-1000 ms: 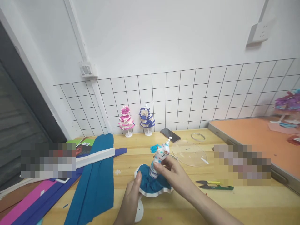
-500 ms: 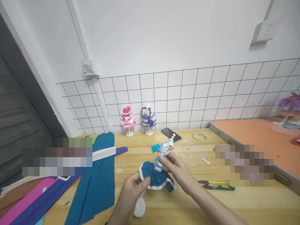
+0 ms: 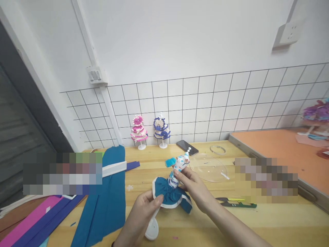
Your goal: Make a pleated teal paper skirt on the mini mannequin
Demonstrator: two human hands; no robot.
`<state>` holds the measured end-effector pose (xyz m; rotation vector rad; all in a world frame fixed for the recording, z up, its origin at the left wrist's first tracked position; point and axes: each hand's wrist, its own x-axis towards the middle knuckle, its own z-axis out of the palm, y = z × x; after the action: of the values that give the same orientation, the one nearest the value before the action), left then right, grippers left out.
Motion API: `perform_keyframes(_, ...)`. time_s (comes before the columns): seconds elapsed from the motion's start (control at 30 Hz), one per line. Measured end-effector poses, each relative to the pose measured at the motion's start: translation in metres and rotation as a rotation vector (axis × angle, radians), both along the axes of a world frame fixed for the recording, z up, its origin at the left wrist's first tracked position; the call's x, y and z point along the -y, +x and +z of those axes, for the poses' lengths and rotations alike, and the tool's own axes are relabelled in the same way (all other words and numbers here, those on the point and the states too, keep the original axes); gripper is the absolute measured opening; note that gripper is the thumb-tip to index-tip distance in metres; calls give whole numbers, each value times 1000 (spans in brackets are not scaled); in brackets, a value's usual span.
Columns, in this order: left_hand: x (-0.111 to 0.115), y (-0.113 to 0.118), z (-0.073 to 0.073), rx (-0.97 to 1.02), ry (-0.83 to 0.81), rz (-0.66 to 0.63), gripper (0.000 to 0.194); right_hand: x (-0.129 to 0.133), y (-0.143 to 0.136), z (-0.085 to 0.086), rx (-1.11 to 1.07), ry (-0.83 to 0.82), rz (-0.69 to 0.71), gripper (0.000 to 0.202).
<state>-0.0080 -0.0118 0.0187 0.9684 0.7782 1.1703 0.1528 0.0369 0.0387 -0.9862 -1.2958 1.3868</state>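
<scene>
A small dress-form figure (image 3: 181, 162) with a white, blue-patterned bodice leans over the table, its top tilted away to the right. Around its lower part is a gathered teal skirt (image 3: 171, 197) with a white edge. My right hand (image 3: 194, 187) is closed around the bodice, thumb on the front. The left edge of the skirt is pinched by my left hand (image 3: 146, 209), thumb on top and fingers underneath. The figure's white round base (image 3: 151, 230) shows below, beside my left wrist. The stand's upper part is hidden under the skirt.
Teal sheet material (image 3: 113, 195) and coloured strips (image 3: 38, 219) lie left. Two decorated forms, pink (image 3: 139, 128) and purple (image 3: 161, 130), stand by the wall. Behind are a phone (image 3: 187, 147), a pleated blue piece (image 3: 170, 162) and a clear disc (image 3: 208, 168); thread snips (image 3: 236, 203) lie right.
Both hands keep their hold on the dress-form figure and its skirt. The view has shifted very slightly; nothing else has visibly moved.
</scene>
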Motion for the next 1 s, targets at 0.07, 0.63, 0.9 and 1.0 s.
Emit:
perform_keyframes(0.07, 0, 0, -1, -80, 18, -1, 25, -1, 0, 0, -5, 5, 9, 34)
perform_keyframes(0.63, -3, 9, -13, -478, 80, 639, 31, -4, -6, -6, -209, -32, -161, 41)
perform_keyframes(0.9, -6, 13, -24, -359, -150, 236, 40, 3, -21, -20, -362, -38, -102, 41)
perform_keyframes(1.0, -6, 8, -23, -380, -108, 272, 40, 2, -19, -21, -356, -21, -133, 42)
